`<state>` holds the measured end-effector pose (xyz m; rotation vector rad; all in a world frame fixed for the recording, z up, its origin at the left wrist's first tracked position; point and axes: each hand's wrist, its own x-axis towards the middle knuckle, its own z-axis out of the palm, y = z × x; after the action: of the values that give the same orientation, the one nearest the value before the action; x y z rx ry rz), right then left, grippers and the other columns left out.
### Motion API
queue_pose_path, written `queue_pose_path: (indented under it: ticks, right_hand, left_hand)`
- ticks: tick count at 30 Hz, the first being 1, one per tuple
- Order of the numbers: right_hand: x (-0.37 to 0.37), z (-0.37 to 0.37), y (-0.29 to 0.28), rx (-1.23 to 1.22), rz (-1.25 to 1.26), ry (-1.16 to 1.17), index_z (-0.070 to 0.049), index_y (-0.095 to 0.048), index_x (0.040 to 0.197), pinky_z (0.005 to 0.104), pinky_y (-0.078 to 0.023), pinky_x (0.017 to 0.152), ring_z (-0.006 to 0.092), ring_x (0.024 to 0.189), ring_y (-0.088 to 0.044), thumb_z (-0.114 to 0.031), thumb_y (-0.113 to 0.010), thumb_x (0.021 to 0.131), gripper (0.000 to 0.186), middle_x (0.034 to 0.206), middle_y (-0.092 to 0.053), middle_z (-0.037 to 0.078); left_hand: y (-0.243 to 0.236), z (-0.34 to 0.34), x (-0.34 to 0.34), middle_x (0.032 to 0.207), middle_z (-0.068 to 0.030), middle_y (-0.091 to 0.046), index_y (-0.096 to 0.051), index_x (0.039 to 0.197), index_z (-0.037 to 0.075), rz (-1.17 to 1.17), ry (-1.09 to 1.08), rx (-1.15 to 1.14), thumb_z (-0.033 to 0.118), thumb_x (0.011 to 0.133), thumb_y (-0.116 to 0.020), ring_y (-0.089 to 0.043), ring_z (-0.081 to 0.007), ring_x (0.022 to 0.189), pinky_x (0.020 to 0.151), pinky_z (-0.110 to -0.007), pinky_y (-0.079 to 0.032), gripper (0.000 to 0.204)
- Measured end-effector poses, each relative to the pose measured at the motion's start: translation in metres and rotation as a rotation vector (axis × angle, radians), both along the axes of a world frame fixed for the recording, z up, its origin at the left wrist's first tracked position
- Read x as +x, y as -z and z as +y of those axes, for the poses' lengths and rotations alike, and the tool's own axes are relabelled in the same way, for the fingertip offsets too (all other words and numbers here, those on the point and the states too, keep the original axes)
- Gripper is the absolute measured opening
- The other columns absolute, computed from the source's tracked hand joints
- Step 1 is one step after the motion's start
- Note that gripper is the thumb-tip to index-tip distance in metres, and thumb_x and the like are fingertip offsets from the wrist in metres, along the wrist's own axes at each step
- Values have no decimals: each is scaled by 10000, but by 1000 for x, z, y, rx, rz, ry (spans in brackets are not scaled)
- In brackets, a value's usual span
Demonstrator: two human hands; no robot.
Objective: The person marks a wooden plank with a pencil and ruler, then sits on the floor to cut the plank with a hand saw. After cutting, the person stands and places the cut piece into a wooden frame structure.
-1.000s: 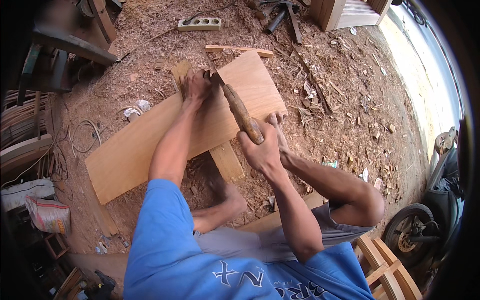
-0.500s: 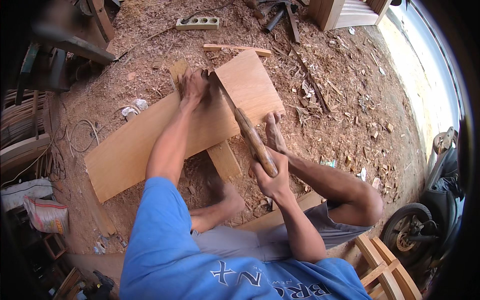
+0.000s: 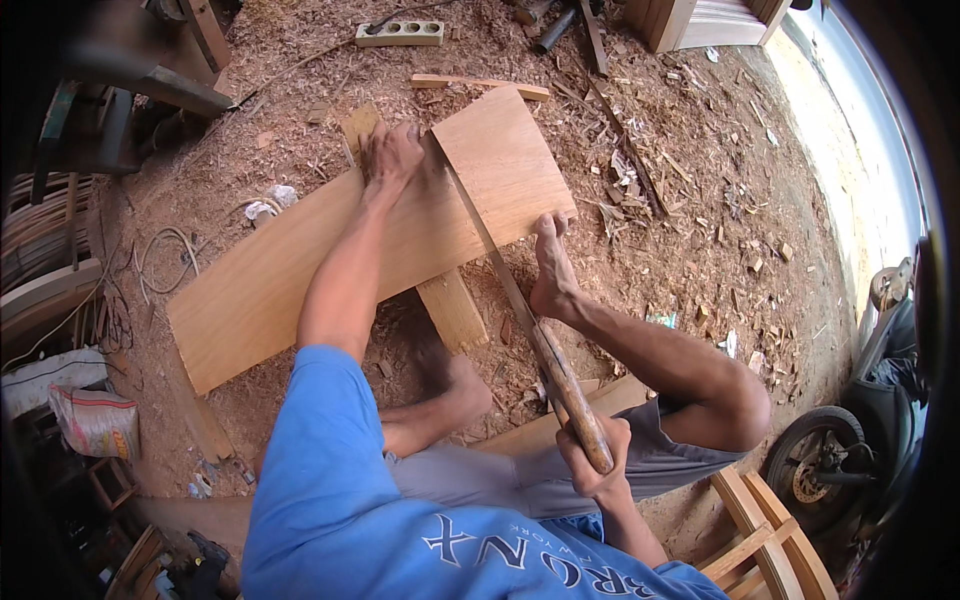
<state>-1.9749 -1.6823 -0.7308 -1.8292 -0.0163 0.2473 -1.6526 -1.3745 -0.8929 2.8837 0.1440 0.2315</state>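
Observation:
A wide wooden board [image 3: 290, 275] lies slanted in front of me, propped on a narrower plank [image 3: 452, 308]. My left hand [image 3: 393, 155] is closed around the board's far edge, its fingertips partly hidden. My right hand [image 3: 595, 455] grips the wooden handle [image 3: 577, 400] of a handsaw, close to my lap. The saw's thin blade [image 3: 488, 245] runs away from me across the board, in a cut between the long part and the right end piece [image 3: 510, 145]. My right foot [image 3: 553, 262] presses its toes on the near corner of that end piece.
Wood shavings and offcuts cover the floor. Beyond the board lie a wood strip [image 3: 480, 85] and a power strip [image 3: 400, 34] with a cord. A motorbike wheel [image 3: 820, 455] and a slatted wooden frame [image 3: 770, 530] are at right; a sack [image 3: 97, 420] stands at left.
My right hand has drawn the saw back toward my body, and more blade shows on the near side of the board. The left hand stays on the board's far edge.

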Motion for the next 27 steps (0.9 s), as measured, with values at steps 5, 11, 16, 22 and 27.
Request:
queue_pose_path:
  ticks: [5,11,16,22,27]
  right_hand:
    - [113,69,68,64,-77,48,14,-545,747,380,-419,537,264,484,-498,-86,-598,773,116,565,-509,154]
    - [89,64,53,44,-66,30,8,-580,795,402,-449,567,353,526,-550,-88,-610,771,103,591,-531,180]
    - [-23,-3,-10,-26,34,32,9,-586,746,292,-426,466,174,419,-531,-16,-604,716,43,525,-480,80]
    - [35,26,33,133,54,97,4,-557,731,303,-384,468,110,469,-459,-43,-580,758,59,534,-476,50]
    - [127,74,76,67,-73,90,31,-537,738,370,-406,534,230,491,-456,-100,-606,781,154,568,-504,157]
  left_hand:
    - [3,3,4,1022,-215,-648,-706,1027,120,27,2,5,328,942,-492,-564,-364,1024,947,-456,-392,311]
    - [7,4,4,1003,-215,-658,-724,955,112,-37,-1,16,342,940,-489,-569,-359,1036,950,-456,-380,329]
    - [11,4,1,962,-208,-665,-711,930,86,-111,68,17,350,951,-465,-576,-350,1009,925,-470,-382,361]
    - [10,5,7,943,-211,-662,-707,922,93,-50,43,37,339,944,-482,-591,-357,968,888,-476,-400,335]
    - [12,4,11,927,-213,-662,-709,900,93,-132,68,45,328,918,-524,-597,-373,945,858,-488,-417,300]
